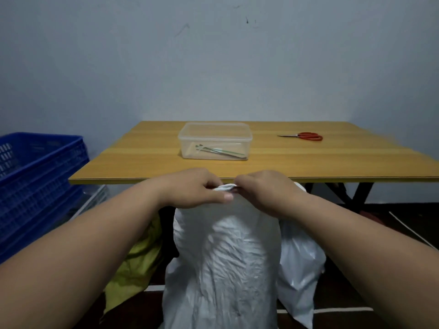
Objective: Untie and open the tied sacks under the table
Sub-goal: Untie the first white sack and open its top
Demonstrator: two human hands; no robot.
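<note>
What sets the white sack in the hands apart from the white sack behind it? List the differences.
The near white sack stands in front, between the arms; the second white sack sits behind it to the right, partly hidden. The left hand and right hand pinch the near sack's bunched top; no hand touches the second sack. The near sack looks crinkled and matte; the second sack looks smoother and glossier. Both are white.

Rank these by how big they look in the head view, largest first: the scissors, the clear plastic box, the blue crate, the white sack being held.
1. white sack, though its nearness to the camera inflates it
2. blue crate, cut off by the frame edge
3. clear plastic box
4. scissors
</note>
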